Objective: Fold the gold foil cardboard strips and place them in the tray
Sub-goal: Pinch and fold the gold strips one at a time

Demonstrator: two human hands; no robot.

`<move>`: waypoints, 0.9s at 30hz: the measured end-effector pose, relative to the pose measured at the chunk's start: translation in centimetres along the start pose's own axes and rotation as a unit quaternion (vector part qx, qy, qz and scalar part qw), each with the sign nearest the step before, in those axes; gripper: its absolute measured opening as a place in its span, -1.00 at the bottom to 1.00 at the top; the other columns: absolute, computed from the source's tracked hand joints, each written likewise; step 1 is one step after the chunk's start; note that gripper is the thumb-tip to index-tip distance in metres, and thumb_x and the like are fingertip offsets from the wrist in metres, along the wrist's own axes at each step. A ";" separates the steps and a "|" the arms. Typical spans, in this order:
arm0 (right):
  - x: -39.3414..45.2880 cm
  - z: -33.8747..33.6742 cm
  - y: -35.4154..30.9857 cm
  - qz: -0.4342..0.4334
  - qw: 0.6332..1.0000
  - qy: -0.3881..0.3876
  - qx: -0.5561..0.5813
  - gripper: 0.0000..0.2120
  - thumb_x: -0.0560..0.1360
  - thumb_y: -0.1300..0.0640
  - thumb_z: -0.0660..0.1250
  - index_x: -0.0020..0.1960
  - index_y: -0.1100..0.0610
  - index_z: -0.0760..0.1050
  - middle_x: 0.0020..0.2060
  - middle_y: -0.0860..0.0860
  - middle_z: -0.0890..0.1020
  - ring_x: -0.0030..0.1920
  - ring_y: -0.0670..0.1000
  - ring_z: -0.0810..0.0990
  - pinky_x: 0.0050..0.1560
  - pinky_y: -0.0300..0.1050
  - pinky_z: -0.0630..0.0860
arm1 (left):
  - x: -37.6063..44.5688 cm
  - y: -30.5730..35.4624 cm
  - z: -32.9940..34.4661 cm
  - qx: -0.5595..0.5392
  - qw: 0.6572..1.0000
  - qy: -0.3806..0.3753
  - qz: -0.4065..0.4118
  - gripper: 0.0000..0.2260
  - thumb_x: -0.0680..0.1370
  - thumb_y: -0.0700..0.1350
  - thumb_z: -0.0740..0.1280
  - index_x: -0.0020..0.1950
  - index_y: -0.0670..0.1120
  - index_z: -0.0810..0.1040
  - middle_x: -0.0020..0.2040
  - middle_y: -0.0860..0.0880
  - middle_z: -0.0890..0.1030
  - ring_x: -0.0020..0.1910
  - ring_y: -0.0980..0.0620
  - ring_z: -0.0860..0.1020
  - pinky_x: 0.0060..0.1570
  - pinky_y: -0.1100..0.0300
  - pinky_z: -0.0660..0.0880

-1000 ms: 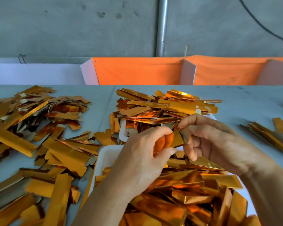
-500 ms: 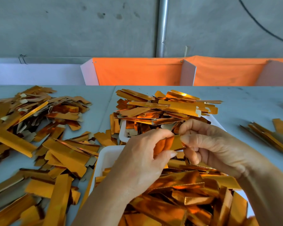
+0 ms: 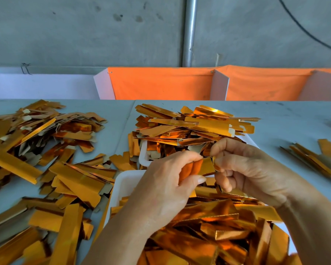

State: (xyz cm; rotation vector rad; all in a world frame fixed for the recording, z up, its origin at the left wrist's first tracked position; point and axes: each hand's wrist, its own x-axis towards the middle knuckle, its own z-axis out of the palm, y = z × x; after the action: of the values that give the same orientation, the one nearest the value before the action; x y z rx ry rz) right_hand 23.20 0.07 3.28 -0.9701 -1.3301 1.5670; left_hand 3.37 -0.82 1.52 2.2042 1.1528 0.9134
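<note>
Your left hand (image 3: 166, 180) pinches one end of the gold strip (image 3: 203, 167) and your right hand (image 3: 243, 169) pinches the other, fingers curled tight, above the near tray (image 3: 122, 180) (already heaped). Slick foil could slip, skewing the crease; dropped on that mound, it may slide onto the table (image 3: 285, 127).

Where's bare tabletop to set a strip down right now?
Bare table lies right of the far tray, before the small right pile. A narrow lane separates the left heap from that tray. Both trays are heaped.
</note>
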 end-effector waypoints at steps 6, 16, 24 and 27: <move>-0.2 0.5 0.0 -0.011 0.997 0.023 -0.070 -0.82 0.41 0.36 0.40 -0.05 0.21 0.46 -0.49 0.12 0.56 -0.51 0.03 0.55 -0.48 -0.24 0.49 | -0.1 0.2 0.1 0.045 0.999 0.013 0.013 -0.65 0.50 0.15 0.30 0.29 0.23 0.39 -0.07 0.36 0.43 0.03 0.30 0.44 -0.09 0.46 0.42; -0.3 0.3 -0.3 -0.016 0.997 0.016 -0.072 -0.82 0.28 0.31 0.35 -0.13 0.18 0.49 -0.49 0.13 0.54 -0.53 0.03 0.52 -0.50 -0.23 0.46 | 0.0 0.7 0.5 0.063 0.997 0.023 0.028 -0.67 0.52 0.12 0.29 0.29 0.20 0.39 0.05 0.30 0.46 0.04 0.28 0.43 0.00 0.38 0.41; -0.1 0.5 -0.1 -0.045 0.979 0.035 -0.194 -0.84 0.33 0.29 0.36 -0.10 0.16 0.48 -0.47 0.09 0.55 -0.51 0.01 0.53 -0.43 -0.26 0.46 | 0.1 0.8 0.6 0.098 0.994 0.033 0.046 -0.67 0.54 0.06 0.30 0.30 0.15 0.42 0.12 0.22 0.51 0.05 0.25 0.44 0.09 0.29 0.42; -0.2 0.3 0.0 -0.052 0.984 0.021 -0.169 -0.88 0.40 0.29 0.37 -0.09 0.15 0.49 -0.47 0.11 0.55 -0.49 0.02 0.52 -0.41 -0.22 0.47 | 0.2 0.9 0.5 0.109 0.992 0.036 0.051 -0.69 0.54 0.06 0.30 0.28 0.15 0.43 0.08 0.22 0.51 0.03 0.24 0.44 0.05 0.32 0.42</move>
State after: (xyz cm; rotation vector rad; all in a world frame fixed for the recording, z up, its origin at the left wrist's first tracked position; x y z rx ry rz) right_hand 22.94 -0.21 3.35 -1.1117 -1.6235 1.2594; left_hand 4.32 -1.17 1.84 2.4411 1.2344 0.9549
